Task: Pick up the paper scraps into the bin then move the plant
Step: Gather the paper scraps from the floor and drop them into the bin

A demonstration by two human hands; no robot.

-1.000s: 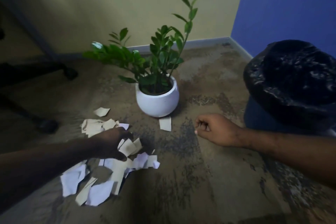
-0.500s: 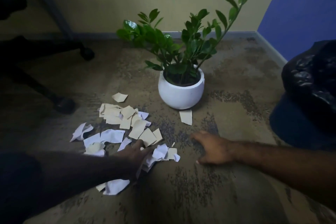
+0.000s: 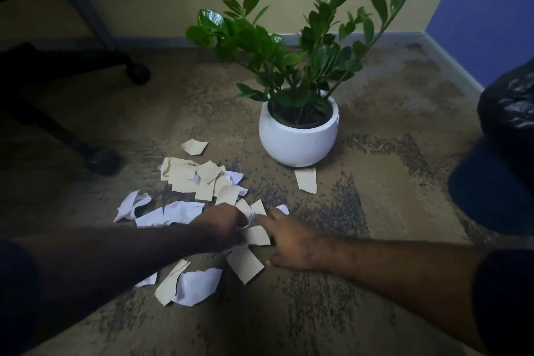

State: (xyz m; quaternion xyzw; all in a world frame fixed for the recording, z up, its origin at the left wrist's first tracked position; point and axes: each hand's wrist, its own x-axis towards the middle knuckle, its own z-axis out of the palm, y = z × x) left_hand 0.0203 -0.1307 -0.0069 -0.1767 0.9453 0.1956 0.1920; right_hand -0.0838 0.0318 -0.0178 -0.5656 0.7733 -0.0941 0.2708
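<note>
While the left hand (image 3: 222, 225) grips paper scraps (image 3: 199, 179), the right hand (image 3: 291, 240) lies flat, fingers spread, beside it on the carpet (image 3: 361, 211).

Torn cream and white paper scraps (image 3: 202, 182) litter the carpet; plant (image 3: 299, 127) upright in white pot; black-lined bin (image 3: 505, 130) right.

This looks like an office corner. Patterned brown carpet (image 3: 361, 211) covers the floor, and the wheeled base of a dark office chair (image 3: 104, 157) stands at the left edge. A potted plant (image 3: 299, 136) sits near the skirting board (image 3: 450, 58), and a bin (image 3: 502, 136) lined with a black bag stands at the right.
</note>
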